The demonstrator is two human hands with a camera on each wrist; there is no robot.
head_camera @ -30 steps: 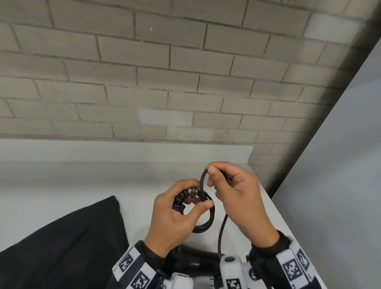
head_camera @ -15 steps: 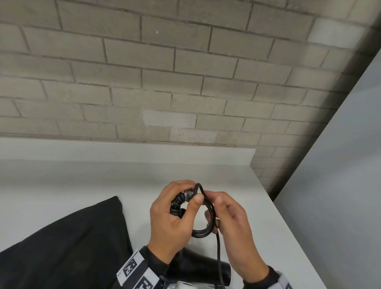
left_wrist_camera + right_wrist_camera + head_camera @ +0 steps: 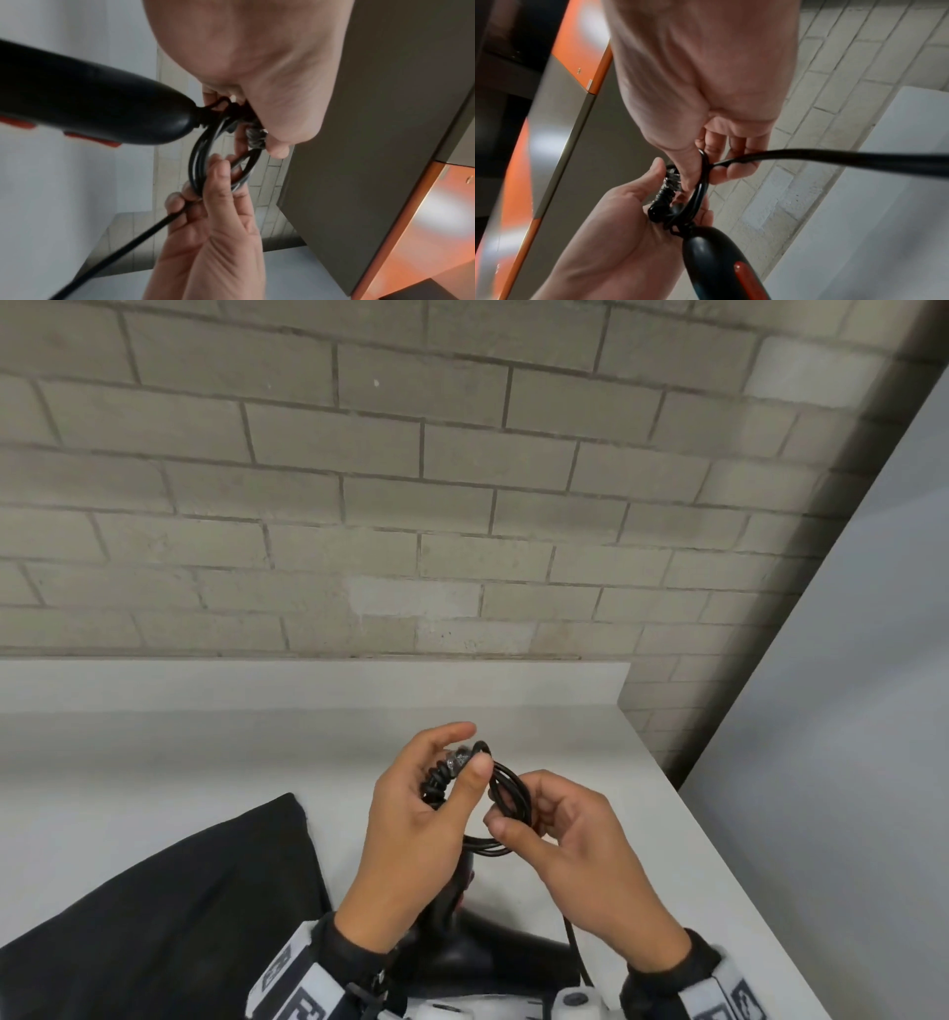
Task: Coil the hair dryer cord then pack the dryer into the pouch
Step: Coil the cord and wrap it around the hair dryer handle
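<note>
The black hair dryer (image 3: 462, 952) hangs below my hands, its handle (image 3: 90, 105) with red buttons ending at the cord's ribbed strain relief (image 3: 666, 194). The black cord (image 3: 508, 793) is wound into a small coil of several loops above the counter. My left hand (image 3: 411, 824) pinches the top of the coil, thumb pressed against the ribbed part. My right hand (image 3: 565, 845) holds the coil's right side, the loose cord (image 3: 144, 239) running through its curled fingers and down. The black pouch (image 3: 154, 916) lies flat on the counter at the left.
The white counter (image 3: 205, 762) ends against a grey brick wall (image 3: 359, 505). A grey panel (image 3: 847, 711) stands to the right, past the counter's right edge. The counter behind the pouch is bare.
My right hand has come down from above the coil to its right side, laying another loop of cord onto it. The left hand has kept its pinch.
</note>
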